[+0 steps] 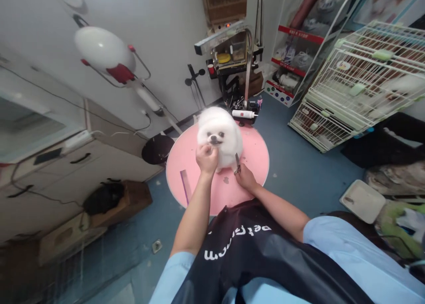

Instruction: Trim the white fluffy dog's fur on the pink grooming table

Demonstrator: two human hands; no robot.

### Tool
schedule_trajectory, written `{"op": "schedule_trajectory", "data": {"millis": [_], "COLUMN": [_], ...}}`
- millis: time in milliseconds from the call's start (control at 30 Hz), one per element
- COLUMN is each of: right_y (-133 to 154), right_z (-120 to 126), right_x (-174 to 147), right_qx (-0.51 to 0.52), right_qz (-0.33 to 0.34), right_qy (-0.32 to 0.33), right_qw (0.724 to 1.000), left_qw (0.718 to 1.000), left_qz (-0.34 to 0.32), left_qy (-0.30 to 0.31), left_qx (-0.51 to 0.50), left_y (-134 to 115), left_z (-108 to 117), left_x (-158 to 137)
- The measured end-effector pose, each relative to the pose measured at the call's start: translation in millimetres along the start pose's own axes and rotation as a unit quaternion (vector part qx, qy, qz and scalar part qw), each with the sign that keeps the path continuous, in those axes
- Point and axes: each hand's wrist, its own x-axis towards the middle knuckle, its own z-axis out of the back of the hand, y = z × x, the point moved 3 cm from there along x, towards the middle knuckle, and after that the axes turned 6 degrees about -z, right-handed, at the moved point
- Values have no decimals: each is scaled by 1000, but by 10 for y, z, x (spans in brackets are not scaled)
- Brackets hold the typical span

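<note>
A fluffy white dog (223, 129) is on the round pink grooming table (172, 162), its head turned toward me. My left hand (206, 159) is closed at the dog's chin, just under the mouth; the fingertips are partly lost against the white fur. In my right hand (246, 177) is a pair of scissors (237, 162), blades pointing up beside the dog's front leg. A purple-edged comb (184, 185) lies on the left part of the table, apart from both hands. Small grey tufts dot the pink top.
A metal grooming arm (248, 69) rises behind the table, near a white bottle (244, 114) on a black tray. A white dryer (102, 49) on a stand is at left. Wire cages (361, 74) stand right, with a white animal inside. A black stool (157, 149) sits left.
</note>
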Motion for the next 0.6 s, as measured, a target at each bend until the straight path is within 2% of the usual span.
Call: {"op": "schedule_trajectory", "data": {"millis": [100, 233, 367, 500, 600], "right_y": [-2, -22, 25, 32, 16], "right_z": [20, 38, 71, 97, 107], "right_x": [16, 33, 25, 42, 28], "right_qx": [1, 8, 19, 22, 40], "right_qz": [51, 36, 76, 40, 48], "right_qy": [-13, -5, -12, 1, 5], "right_qw": [999, 999, 997, 999, 998], "left_qw": [1000, 1000, 1000, 1000, 999], "left_qz": [-2, 11, 10, 10, 10], "left_qy": [-6, -10, -15, -11, -2], "left_qx": [3, 11, 11, 26, 49], "left_y": [-15, -12, -12, -24, -22], "left_z": [-6, -9, -4, -4, 11], "left_x": [-7, -25, -38, -41, -64]}}
